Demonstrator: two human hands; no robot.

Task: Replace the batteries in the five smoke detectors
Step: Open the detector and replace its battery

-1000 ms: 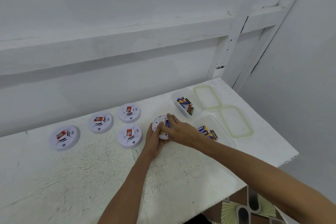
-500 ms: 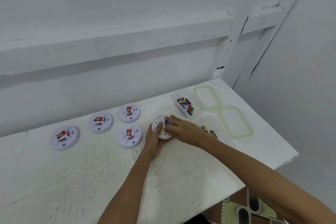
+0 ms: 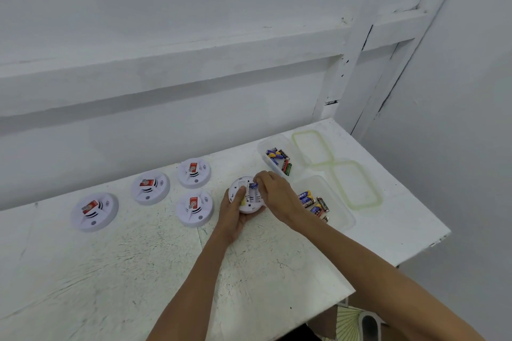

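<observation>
Right hand (image 3: 277,196) pinches a blue battery (image 3: 253,185) at the open bay of the upturned detector (image 3: 249,206), centre frame. Left hand (image 3: 234,216) grips its rim. Best to keep the battery aligned with its slot while the left hand steadies the detector.

Two bare forearms; bare left hand (image 3: 232,219), right hand (image 3: 278,196)

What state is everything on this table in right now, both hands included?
Held smoke detector: back up, battery bay open.
Four other smoke detectors: face up, untouched.
Battery: pinched at the bay.
Left hand: holds the detector.
Right hand: pinches the battery.
Far box: open, batteries inside.
Near box: open, batteries inside.
Two lids: off, beside the boxes.
</observation>
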